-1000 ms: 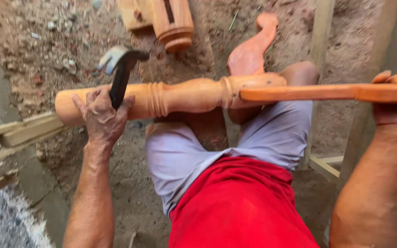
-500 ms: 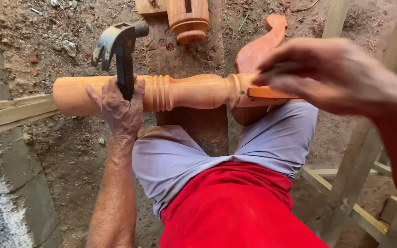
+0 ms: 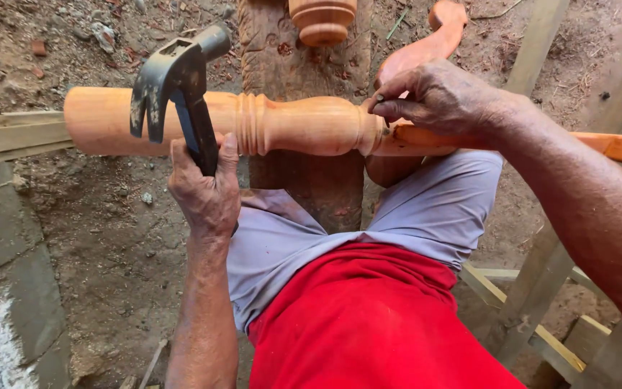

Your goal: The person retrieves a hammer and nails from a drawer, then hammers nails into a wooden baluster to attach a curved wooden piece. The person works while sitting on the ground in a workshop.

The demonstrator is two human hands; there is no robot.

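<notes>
The turned wooden post [image 3: 296, 124] lies across the middle of the frame, its left end bare and its right end hidden under the right hand [image 3: 437, 97]. A flat orange rail [image 3: 613, 148] carries on from there and is cut off at the right edge. What the fingertips pinch at that joint is too small to make out.

The left hand [image 3: 206, 189] comes up from the lower centre, fingers wrapped tight round the dark handle of a claw hammer [image 3: 174, 72], whose head stands upright in front of the post at upper left. The right forearm slants in from the lower right, wrist bent, fingers curled and nearly closed. A second turned piece [image 3: 323, 18] is cropped by the top edge. The dirt floor [image 3: 102, 238] lies below.
</notes>
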